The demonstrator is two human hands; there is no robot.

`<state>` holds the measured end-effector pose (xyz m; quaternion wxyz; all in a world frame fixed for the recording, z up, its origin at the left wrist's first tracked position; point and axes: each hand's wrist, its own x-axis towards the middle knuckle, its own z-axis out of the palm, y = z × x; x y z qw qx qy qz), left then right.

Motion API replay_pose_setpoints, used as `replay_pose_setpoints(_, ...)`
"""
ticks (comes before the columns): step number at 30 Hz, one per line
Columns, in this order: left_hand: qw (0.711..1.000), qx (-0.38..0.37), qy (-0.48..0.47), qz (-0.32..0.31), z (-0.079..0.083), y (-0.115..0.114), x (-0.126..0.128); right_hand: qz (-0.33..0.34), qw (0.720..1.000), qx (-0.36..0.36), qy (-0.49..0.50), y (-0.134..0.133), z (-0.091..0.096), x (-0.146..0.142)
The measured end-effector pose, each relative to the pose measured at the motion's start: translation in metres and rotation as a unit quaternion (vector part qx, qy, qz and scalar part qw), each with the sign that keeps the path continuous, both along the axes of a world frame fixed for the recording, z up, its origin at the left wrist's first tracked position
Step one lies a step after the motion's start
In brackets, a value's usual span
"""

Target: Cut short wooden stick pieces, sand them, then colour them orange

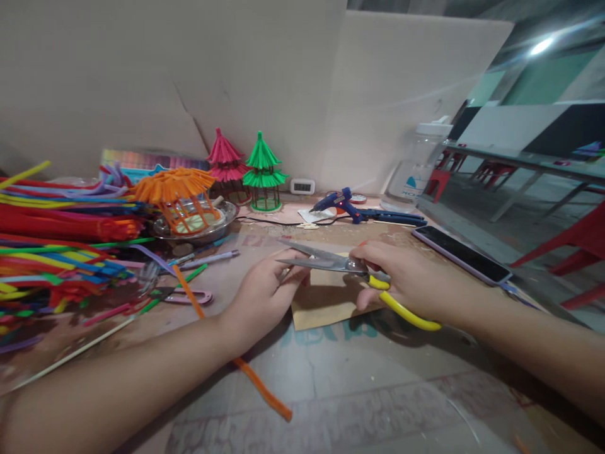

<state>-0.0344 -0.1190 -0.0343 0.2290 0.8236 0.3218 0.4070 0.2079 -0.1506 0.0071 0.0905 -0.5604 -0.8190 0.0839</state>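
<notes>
My right hand (pixel 401 271) is closed around a pair of yellow-handled scissors (pixel 326 261). Their blades point left, slightly parted, across the fingers of my left hand (pixel 271 284). The left fingertips are pinched together near the blades; what they hold is too small to make out. Beneath both hands lies a piece of tan card (pixel 326 309), partly covered by them. An orange pipe cleaner (pixel 265 388) passes under my left forearm.
Bundled pipe cleaners (pixel 57 221) fill the left side. An orange-roofed model (pixel 177 189) sits in a metal bowl (pixel 163 233). Behind stand pink (pixel 224 154) and green (pixel 259 164) models. A blue glue gun (pixel 338 202), bottle (pixel 411 170) and phone (pixel 460 255) lie toward the right.
</notes>
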Motion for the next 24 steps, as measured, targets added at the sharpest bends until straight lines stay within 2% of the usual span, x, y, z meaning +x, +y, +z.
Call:
replay_pose_setpoints(8,1.0,-0.008,0.011,0.023,0.0011,-0.0026,0.0009,-0.015,1.0,-0.011,-0.015,0.0001,0.0013,0.0)
replay_pose_setpoints(15,1.0,0.001,0.009,-0.004,0.0019,-0.0016,-0.0008,0.04,0.999,0.034,-0.011,0.0009,0.0004,0.0013)
replay_pose_setpoints(20,1.0,0.005,0.023,0.007,0.0028,-0.0031,-0.0014,0.064,0.996,0.063,-0.021,0.0024,-0.005,0.0061)
replay_pose_setpoints(24,1.0,-0.004,0.021,0.02,0.0019,-0.0039,0.0004,0.029,0.999,0.038,-0.007,0.0,-0.0025,0.0042)
